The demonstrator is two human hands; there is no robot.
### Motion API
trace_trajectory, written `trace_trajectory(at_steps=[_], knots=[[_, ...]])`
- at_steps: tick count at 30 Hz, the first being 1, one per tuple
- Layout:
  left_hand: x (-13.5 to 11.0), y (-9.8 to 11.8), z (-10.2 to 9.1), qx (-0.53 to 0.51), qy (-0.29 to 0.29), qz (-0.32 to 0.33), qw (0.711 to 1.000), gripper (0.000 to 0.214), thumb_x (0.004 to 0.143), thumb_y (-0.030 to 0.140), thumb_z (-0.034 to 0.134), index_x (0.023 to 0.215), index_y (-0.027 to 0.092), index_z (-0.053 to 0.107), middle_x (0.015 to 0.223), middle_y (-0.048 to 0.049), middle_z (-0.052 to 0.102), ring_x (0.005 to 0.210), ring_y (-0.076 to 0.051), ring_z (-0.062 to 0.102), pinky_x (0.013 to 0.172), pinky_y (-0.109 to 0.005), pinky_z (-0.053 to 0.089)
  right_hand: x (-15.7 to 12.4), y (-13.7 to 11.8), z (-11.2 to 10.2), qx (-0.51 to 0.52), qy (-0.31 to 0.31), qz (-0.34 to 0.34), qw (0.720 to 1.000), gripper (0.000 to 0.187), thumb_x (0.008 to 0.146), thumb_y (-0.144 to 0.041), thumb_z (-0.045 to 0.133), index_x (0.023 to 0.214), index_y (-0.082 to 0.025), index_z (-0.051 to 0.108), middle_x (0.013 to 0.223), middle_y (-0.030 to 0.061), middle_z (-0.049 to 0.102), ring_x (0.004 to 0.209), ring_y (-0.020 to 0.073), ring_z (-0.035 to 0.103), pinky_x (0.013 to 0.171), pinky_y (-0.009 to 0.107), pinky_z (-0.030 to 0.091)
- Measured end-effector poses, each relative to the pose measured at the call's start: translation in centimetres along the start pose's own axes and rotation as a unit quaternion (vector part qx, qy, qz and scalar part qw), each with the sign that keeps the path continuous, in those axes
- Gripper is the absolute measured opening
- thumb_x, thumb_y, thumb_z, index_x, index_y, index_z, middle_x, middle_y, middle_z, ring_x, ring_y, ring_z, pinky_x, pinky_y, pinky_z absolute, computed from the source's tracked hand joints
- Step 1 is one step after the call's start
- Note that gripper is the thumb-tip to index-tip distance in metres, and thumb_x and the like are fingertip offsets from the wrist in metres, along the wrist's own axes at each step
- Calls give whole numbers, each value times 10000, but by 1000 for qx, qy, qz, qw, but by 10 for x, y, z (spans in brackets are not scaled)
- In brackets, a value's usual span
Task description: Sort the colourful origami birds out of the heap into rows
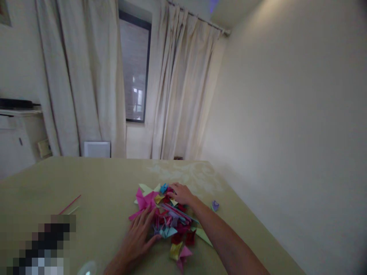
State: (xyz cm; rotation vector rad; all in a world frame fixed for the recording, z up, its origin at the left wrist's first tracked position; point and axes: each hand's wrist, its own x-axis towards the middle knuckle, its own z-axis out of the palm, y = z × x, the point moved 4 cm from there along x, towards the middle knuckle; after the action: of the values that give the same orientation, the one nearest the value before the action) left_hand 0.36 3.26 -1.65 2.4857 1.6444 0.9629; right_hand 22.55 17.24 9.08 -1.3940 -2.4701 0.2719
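Note:
A heap of folded paper pieces (169, 219), in pink, red, purple, blue, yellow and pale green, lies on the table; several look like origami cranes. My left hand (140, 231) rests along the near left side of the heap, fingers spread and thumb apart, close to a big pink paper crane (146, 200). Over the far right side reaches my right hand (181, 193), fingers apart and partly bent, touching the pieces near a small blue folded piece (164, 188). Neither hand grips a piece that I can make out. A light blue paper crane (168, 232) sits at the near side.
A purple folded piece (215, 205) lies apart to the right on the table (109, 183). A thin red strip (70, 204) and a pale green one (73, 210) lie at left, beside a blurred-out area. A clear rounded object (87, 268) is at the front edge.

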Motion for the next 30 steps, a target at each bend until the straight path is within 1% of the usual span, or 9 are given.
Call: trace_trajectory(at_steps=[4,8,13,16,19,23,25,28,30], knots=[[-3,-5,-1,-16,29,3,999,728,1020,512,513,1678,360,243,1654,-82,478,1463,-314,511,1160,-494,470,-15,0,-29,0,69,30,997,514,1094,-511,448,1535,-264,545,1546,100,598,1435,261,535,1207,456,365],[-2,-10,-6,-45,58,-49,996,615,1045,456,424,1643,348,331,1612,-84,510,1440,-303,507,1164,-532,444,-87,32,-49,2,150,87,985,582,1107,-536,371,1584,-220,478,1611,150,512,1507,306,438,1244,556,275],[13,-17,-10,10,112,-134,985,584,1035,445,395,1605,313,390,1604,-128,484,1427,-343,474,1154,-585,384,-199,73,-21,-65,228,77,968,592,1051,-614,487,1570,-332,497,1629,85,500,1496,319,458,1215,538,324],[35,-18,-14,45,80,-107,990,581,1034,481,386,1575,276,439,1604,-135,490,1417,-339,480,1169,-566,359,-229,91,-3,-84,261,94,957,527,1071,-548,472,1540,-316,535,1602,92,533,1454,315,512,1166,510,379],[58,-19,-20,82,58,-96,990,579,1045,504,331,1499,206,531,1578,-154,525,1415,-332,486,1200,-547,324,-229,102,4,-80,272,135,949,546,1077,-547,440,1553,-291,521,1617,117,510,1459,330,505,1137,515,407],[70,-28,-24,136,81,-193,968,632,1041,514,277,1472,144,555,1570,-203,528,1430,-367,480,1206,-591,304,-207,108,6,-76,223,128,963,632,1023,-641,511,1566,-319,506,1673,120,430,1518,359,421,1181,570,351],[68,-34,-19,137,53,-212,966,632,1025,493,289,1483,143,549,1574,-209,528,1437,-382,483,1191,-617,324,-196,114,7,-73,205,152,964,667,1002,-662,537,1570,-314,505,1696,133,385,1552,382,359,1199,614,310],[58,-36,-11,83,-13,-153,985,565,960,433,369,1400,195,632,1506,-174,620,1436,-365,514,1201,-602,352,-178,124,7,-43,195,222,954,675,1019,-631,517,1579,-256,497,1708,177,341,1556,394,350,1198,617,321],[46,-33,-12,27,-9,-132,991,526,930,445,423,1344,242,676,1455,-129,677,1424,-335,551,1215,-536,388,-162,125,9,-5,183,243,953,674,1038,-603,491,1586,-211,483,1707,203,329,1543,383,380,1201,580,349]])
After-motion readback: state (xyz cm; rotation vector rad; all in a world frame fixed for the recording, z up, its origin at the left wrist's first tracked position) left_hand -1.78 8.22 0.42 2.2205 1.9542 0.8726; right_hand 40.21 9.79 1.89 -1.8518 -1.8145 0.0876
